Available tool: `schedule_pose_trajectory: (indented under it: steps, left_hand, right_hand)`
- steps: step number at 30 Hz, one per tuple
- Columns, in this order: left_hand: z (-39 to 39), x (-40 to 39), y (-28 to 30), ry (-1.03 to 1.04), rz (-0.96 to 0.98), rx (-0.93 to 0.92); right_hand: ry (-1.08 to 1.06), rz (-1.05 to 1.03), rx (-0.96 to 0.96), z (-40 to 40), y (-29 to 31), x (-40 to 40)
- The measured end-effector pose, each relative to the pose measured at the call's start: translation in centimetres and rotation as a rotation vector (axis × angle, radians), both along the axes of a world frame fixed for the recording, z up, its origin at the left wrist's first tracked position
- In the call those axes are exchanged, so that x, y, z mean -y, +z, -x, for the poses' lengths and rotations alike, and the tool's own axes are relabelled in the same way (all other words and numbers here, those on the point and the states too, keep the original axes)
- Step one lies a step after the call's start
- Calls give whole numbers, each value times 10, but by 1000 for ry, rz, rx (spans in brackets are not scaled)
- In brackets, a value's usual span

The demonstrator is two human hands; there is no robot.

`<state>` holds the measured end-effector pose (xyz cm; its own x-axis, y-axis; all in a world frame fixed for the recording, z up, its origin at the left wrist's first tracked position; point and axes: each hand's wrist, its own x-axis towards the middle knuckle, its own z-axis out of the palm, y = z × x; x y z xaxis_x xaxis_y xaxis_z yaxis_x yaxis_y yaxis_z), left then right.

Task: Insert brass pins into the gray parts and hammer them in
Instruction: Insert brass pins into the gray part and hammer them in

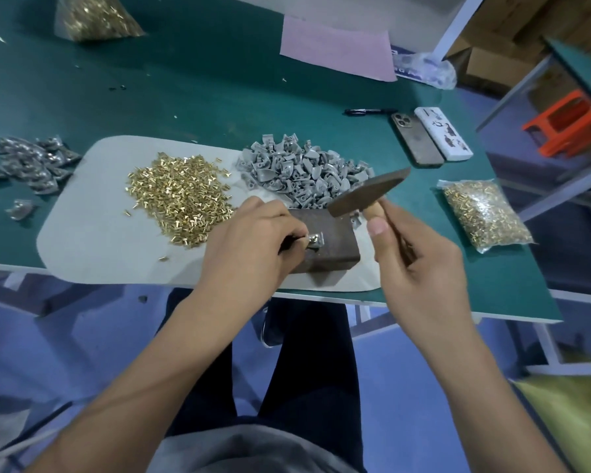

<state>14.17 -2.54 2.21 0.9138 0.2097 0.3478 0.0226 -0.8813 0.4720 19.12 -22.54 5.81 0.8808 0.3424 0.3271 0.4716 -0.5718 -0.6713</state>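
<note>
- Pinching a gray part with its brass pin on the block, the left hand steadies it
- Right hand grips the hammer, head poised up-right of the part
- Pin pile lies on the counter beyond

The setting was a small assembly workshop or factory workstation. A green-topped workbench carried bulk stock: a loose heap of brass pins, a pile of gray parts, a second pile of parts at the left, and two plastic bags of pins. A dark metal block served as an anvil on a gray mat, with a hammer above it. Cardboard boxes stood behind the bench.
</note>
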Motion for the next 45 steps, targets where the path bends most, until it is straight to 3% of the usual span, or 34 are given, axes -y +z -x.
schedule_pose_trajectory:
  steps: [7, 12, 18, 24, 29, 32, 39, 45]
  left_hand:
    - [-1, 0, -1, 8, -34, 9]
    - [-1, -1, -2, 11, -37, 4]
    - [-1, -3, 0, -1, -55, 3]
    - [-1, -2, 0, 15, -39, -19]
    - [0, 1, 0, 38, -47, -21]
    - [0, 1, 1, 49, -43, -22]
    - [2, 3, 3, 72, -51, -35]
    - [1, 3, 3, 71, -38, -25]
  right_hand:
    - [-19, 291, -27, -1, 6, -2]
    - [-96, 11, 55, 4, 12, -1]
    - [-58, 350, -19, 12, 3, -10]
    - [-120, 44, 121, 6, 16, -3]
    - [-35, 315, -97, 17, 0, -13]
    - [-33, 369, -75, 13, 0, -12]
    - [4, 361, -102, 6, 6, -12]
    - [-40, 54, 3, -1, 16, -4]
